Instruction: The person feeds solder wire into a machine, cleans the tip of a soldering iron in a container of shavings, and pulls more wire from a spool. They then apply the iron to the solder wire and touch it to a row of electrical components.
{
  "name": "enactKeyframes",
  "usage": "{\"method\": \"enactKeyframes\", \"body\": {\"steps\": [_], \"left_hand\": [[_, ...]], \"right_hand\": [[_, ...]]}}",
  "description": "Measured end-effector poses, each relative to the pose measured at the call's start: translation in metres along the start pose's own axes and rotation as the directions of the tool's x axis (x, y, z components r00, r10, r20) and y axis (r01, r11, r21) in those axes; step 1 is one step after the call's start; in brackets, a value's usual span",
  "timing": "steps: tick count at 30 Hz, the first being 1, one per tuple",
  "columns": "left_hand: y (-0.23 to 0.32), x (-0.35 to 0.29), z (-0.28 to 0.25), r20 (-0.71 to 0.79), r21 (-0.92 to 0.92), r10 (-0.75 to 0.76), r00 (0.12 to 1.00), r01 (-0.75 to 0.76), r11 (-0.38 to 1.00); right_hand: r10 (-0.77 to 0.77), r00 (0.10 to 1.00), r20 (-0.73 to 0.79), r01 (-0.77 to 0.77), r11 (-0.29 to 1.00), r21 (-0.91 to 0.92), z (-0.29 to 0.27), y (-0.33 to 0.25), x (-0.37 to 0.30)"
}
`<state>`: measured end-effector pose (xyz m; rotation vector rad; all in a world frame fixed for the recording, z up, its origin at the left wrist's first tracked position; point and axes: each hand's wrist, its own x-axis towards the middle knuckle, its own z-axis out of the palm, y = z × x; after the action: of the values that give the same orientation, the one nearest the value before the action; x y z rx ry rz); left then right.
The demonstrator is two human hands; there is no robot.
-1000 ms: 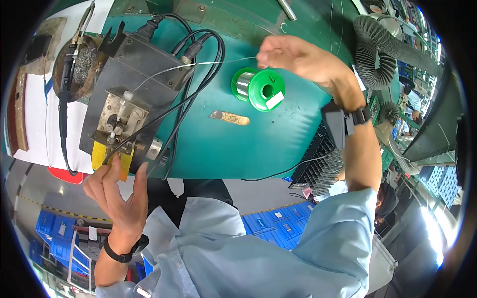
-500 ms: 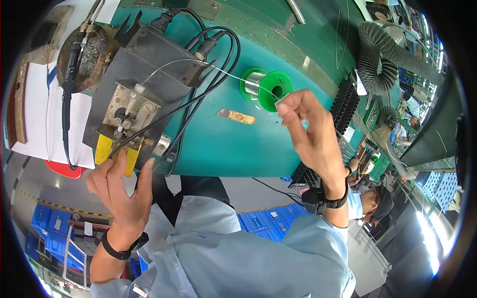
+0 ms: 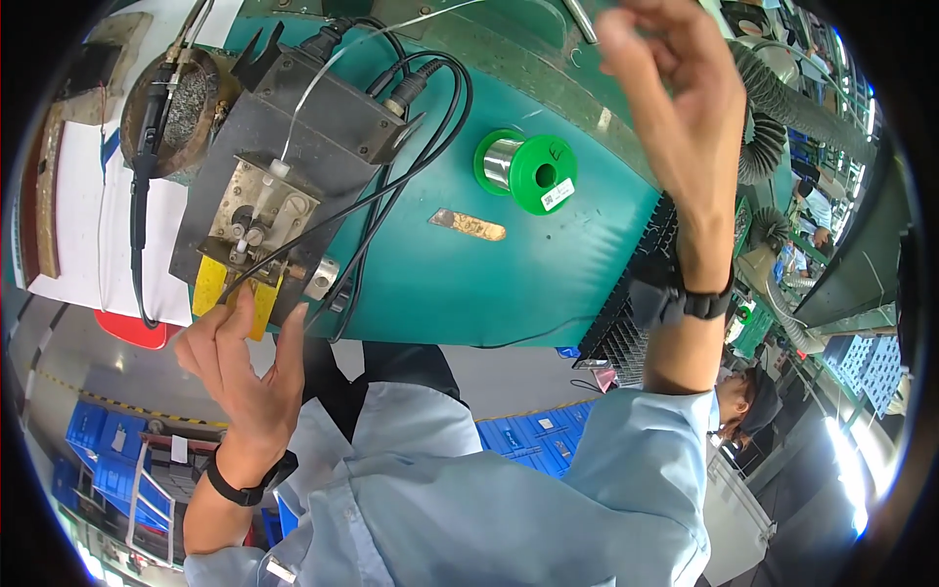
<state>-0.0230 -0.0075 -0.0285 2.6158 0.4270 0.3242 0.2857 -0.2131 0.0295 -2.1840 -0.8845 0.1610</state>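
Find solder wire [image 3: 294, 115] in metal feeder [image 3: 256, 207], left of frame; cannot confirm feed-through. Note left hand [image 3: 246, 383] unclenched at yellow plate [image 3: 208, 284]; cannot tell grip of right hand [image 3: 691, 127].

Left grip [image 3: 249, 383] at dark machine [image 3: 328, 122]

Your creased light blue shirt [image 3: 499, 499] spreads around 6 o'clock, a stitched seam [image 3: 354, 519] running down it, its right sleeve [image 3: 641, 435] ending near the elbow at 4 o'clock. Black trousers [image 3: 403, 366] show at 7. Your bare left hand [image 3: 249, 380] has a black wristband [image 3: 231, 488] at 8; your bare right hand [image 3: 689, 122], a black strap [image 3: 706, 302] with a boxy dark module [image 3: 653, 295] at 3.
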Motion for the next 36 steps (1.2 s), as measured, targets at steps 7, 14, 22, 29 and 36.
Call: {"method": "enactKeyframes", "body": {"steps": [7, 14, 22, 29, 36], "left_hand": [[0.003, 0.003, 0.002, -0.009, -0.003, 0.009, 1.0, -0.009, 1.0], [0.003, 0.006, 0.002, -0.007, 0.022, 0.007, 1.0, -0.007, 1.0], [0.0, 0.001, 0.003, -0.02, -0.014, -0.01, 1.0, 0.01, 1.0], [-0.001, 0.004, 0.003, 0.004, -0.002, -0.005, 1.0, 0.005, 1.0], [0.0, 0.004, 0.003, -0.015, -0.02, -0.005, 1.0, 0.005, 1.0]], "right_hand": [[0.318, 0.849, 0.423, -0.279, 0.948, -0.153, 0.011, 0.027, -0.035], [0.468, 0.653, 0.596, -0.587, 0.81, 0.008, 0.017, 0.057, -0.02], [0.582, 0.726, 0.365, -0.676, 0.702, 0.224, -0.019, -0.003, -0.136], [0.244, 0.85, 0.468, -0.449, 0.8, 0.399, 0.012, -0.062, -0.054], [0.489, 0.843, -0.223, -0.396, 0.846, 0.357, -0.029, 0.013, -0.029]]}}
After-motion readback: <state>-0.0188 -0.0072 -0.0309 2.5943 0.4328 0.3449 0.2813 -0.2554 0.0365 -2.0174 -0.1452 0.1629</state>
